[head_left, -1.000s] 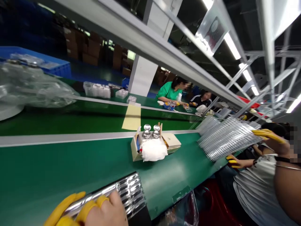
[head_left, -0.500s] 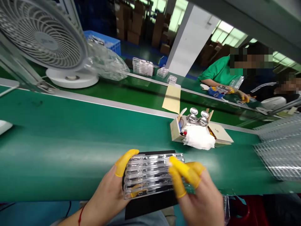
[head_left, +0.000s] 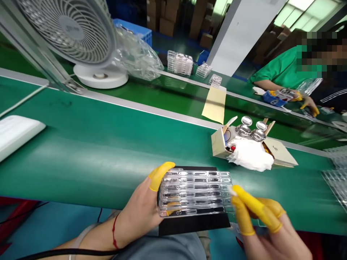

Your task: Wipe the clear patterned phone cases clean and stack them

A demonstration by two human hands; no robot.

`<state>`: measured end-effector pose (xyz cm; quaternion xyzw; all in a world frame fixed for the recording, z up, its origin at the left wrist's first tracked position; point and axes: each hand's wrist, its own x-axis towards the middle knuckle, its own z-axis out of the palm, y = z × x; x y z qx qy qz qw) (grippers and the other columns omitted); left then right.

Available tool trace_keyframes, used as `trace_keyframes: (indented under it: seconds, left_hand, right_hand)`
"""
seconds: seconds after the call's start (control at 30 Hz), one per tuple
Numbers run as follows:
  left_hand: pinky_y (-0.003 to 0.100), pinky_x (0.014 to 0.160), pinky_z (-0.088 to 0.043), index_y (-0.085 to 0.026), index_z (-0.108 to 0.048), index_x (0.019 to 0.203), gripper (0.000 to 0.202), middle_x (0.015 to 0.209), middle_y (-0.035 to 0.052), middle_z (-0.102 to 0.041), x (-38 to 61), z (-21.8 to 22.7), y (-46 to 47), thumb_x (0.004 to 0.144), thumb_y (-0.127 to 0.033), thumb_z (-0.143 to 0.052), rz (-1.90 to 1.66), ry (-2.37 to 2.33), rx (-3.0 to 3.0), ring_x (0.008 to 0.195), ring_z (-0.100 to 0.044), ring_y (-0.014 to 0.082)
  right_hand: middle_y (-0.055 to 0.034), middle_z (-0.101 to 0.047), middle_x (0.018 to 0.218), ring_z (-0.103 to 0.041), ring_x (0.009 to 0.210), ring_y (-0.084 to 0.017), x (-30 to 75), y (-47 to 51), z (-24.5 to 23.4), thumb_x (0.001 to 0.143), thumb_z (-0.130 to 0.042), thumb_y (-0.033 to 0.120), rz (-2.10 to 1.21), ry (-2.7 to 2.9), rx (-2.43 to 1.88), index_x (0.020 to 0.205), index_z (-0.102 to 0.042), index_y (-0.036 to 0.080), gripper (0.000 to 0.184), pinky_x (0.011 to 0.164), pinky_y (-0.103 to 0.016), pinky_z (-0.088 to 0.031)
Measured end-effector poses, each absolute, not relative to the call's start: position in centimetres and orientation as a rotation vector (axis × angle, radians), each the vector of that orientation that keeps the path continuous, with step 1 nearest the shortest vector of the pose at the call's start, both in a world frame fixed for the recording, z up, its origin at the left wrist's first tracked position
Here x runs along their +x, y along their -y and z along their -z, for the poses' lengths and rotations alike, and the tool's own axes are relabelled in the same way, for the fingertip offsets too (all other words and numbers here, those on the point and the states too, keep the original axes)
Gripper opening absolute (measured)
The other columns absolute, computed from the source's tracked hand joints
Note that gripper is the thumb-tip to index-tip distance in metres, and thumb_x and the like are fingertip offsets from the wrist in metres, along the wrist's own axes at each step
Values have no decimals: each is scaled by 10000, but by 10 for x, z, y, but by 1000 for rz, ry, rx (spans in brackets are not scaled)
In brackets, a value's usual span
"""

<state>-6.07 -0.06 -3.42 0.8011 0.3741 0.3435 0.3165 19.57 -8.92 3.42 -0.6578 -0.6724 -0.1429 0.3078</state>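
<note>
My left hand [head_left: 145, 202], with yellow finger cots on its thumb and a finger, grips the left end of a clear plastic tray [head_left: 195, 194] with several long slots. A flat black sheet [head_left: 193, 226] lies behind the tray and sticks out below and above it. Just beyond the tray's right end is my right hand [head_left: 267, 220], its fingers also in yellow cots. Thumb and finger pinch a small white piece [head_left: 231, 190], perhaps folded wipe; its kind is not clear.
Ahead on the green bench [head_left: 108, 144] stands an open box [head_left: 219, 144] with pump bottles [head_left: 244, 126] and white wipes [head_left: 251, 155]. A fan [head_left: 100, 77] is at the back left. Stacked clear trays [head_left: 336, 187] lie far right. A co-worker in a green sleeve [head_left: 282, 66] sits across.
My right hand has moved from over the tray's upper right to just off its right end, still pinching the white piece. My left hand keeps its hold. The view has shifted left.
</note>
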Motion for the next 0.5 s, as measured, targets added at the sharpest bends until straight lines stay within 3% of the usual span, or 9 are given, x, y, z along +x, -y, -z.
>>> trace_keyframes:
  seconds: [0.2,0.4,0.5]
  left_hand:
    - [422,1165,-541,-257,-340,1576,685,1498,162,-629,-61,36,1,982,-292,-680,-926,-988,2226,1355,-660,298]
    - [369,1161,-541,-241,-345,1570,640,1467,156,-653,-61,32,1,1028,-405,-643,-880,-972,2239,1341,-670,269]
    - [382,1138,-563,-252,-315,1585,671,1470,158,-646,-62,32,3,1024,-424,-641,-904,-1001,2227,1326,-680,279]
  right_hand:
    - [-16,-776,860,-709,779,-195,146,63,-35,988,-676,199,147,2249,-1191,1247,-724,229,265,744,-345,-529]
    - [-85,-726,976,-648,821,-249,190,58,-46,1058,-607,265,362,1950,-1680,1243,-681,227,202,723,-379,-464]
    - [-58,-713,931,-634,804,-231,146,45,-51,1072,-573,267,251,1983,-1587,1186,-693,245,167,754,-379,-460]
